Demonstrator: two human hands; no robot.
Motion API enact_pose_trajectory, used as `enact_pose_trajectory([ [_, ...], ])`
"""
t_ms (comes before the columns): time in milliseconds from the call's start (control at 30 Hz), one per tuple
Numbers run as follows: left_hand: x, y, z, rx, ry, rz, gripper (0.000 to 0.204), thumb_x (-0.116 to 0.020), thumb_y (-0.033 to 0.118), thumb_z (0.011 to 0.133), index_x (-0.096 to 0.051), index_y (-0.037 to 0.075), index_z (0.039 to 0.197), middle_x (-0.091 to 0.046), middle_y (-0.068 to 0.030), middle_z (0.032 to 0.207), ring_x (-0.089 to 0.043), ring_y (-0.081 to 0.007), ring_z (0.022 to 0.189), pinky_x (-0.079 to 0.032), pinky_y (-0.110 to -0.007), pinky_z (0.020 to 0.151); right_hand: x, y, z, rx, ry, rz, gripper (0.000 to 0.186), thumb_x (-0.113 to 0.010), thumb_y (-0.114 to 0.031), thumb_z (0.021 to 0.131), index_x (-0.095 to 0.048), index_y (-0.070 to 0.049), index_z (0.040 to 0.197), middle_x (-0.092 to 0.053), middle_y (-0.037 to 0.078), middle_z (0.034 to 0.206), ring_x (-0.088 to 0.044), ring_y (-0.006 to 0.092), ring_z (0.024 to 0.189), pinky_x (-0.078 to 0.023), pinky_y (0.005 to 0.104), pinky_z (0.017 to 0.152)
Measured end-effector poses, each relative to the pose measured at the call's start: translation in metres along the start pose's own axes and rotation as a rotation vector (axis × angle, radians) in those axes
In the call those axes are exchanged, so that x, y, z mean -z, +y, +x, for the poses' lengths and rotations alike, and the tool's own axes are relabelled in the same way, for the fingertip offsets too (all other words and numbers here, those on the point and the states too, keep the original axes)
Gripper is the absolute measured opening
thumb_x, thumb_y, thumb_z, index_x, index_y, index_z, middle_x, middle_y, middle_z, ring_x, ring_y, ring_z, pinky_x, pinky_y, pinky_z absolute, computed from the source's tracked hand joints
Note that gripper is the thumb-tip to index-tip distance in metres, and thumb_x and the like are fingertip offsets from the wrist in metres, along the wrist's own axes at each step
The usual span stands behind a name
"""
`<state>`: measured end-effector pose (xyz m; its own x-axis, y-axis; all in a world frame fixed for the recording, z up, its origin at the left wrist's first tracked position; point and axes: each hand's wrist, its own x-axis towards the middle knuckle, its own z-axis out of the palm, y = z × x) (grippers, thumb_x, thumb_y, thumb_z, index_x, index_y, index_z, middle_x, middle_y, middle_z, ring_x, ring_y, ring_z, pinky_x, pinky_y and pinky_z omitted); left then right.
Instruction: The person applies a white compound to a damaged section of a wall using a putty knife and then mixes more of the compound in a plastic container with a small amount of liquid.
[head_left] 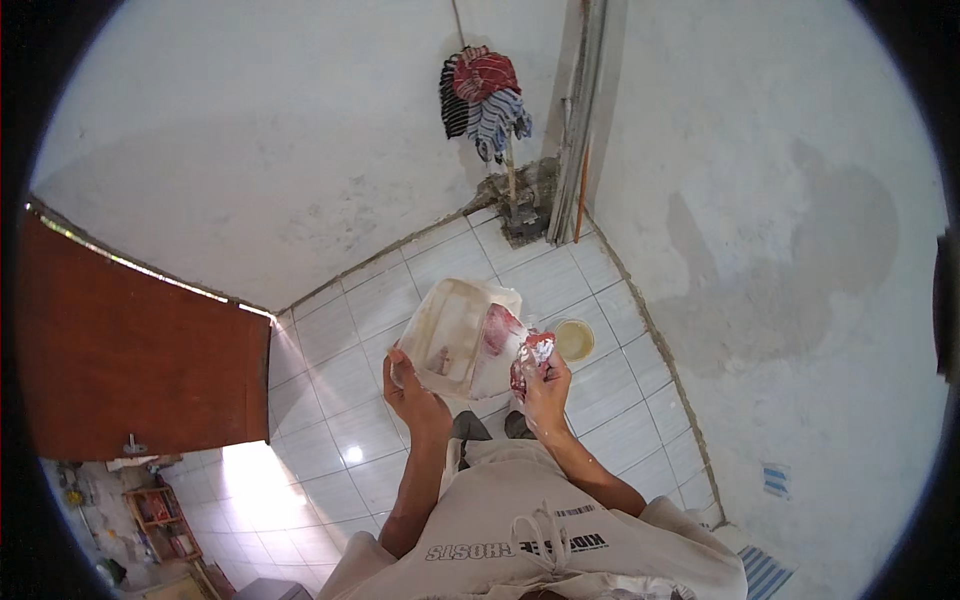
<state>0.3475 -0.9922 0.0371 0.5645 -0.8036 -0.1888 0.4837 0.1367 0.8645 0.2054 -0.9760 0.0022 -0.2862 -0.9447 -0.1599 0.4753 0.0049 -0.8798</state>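
Observation:
A translucent whitish plastic container, rectangular with a raised rim, is held up in front of me above the tiled floor. My left hand grips its near left corner, thumb on top. A reddish patch shows on its right part; I cannot tell whether it is cloth or something seen through the plastic. My right hand is closed on a crumpled red and white cloth at the container's right side. White spots, perhaps suds, dot the right hand and forearm. Just beyond this hand, a round tub holds yellowish liquid.
White tiles cover the floor between bare plastered walls. Striped cloths hang on the far wall, beside long poles leaning in the corner. A brown door stands on the left, with a wooden shelf below it.

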Motion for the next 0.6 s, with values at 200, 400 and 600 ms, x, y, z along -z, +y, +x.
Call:
enact_pose_trajectory([
  [200,0.010,0.023,0.030,0.009,-0.047,0.094,0.046,-0.049,0.041,0.099,-0.048,0.000,0.121,-0.056,-0.0107,0.114,-0.058,-0.0246,0.104,-0.051,-0.040,0.088,0.100,0.090,0.042,-0.107,0.227,-0.087,0.009,-0.054,-0.007,0.093,-0.059,-0.006,0.100,-0.057,-0.002,0.073,-0.050,0.0038,0.058,-0.039,0.0212,0.046],
  [400,0.046,0.024,0.039,-0.064,-0.173,0.162,0.046,-0.055,0.043,0.096,-0.052,0.001,0.115,-0.058,-0.0089,0.107,-0.059,-0.0202,0.100,-0.052,-0.036,0.085,0.052,0.010,0.007,-0.283,0.088,0.235,0.013,-0.054,-0.024,0.097,-0.055,-0.012,0.092,-0.048,-0.007,0.069,-0.040,0.0031,0.055,-0.031,0.0197,0.044],
  [600,0.052,0.042,0.005,-0.118,-0.089,0.178,0.036,-0.051,0.031,0.099,-0.059,-0.003,0.109,-0.063,-0.0072,0.101,-0.061,-0.0146,0.091,-0.051,-0.031,0.079,0.022,-0.002,-0.037,-0.533,-0.324,0.744,0.019,-0.050,-0.030,0.099,-0.051,-0.015,0.087,-0.037,-0.005,0.063,-0.034,0.0061,0.052,-0.029,0.0192,0.041],
])
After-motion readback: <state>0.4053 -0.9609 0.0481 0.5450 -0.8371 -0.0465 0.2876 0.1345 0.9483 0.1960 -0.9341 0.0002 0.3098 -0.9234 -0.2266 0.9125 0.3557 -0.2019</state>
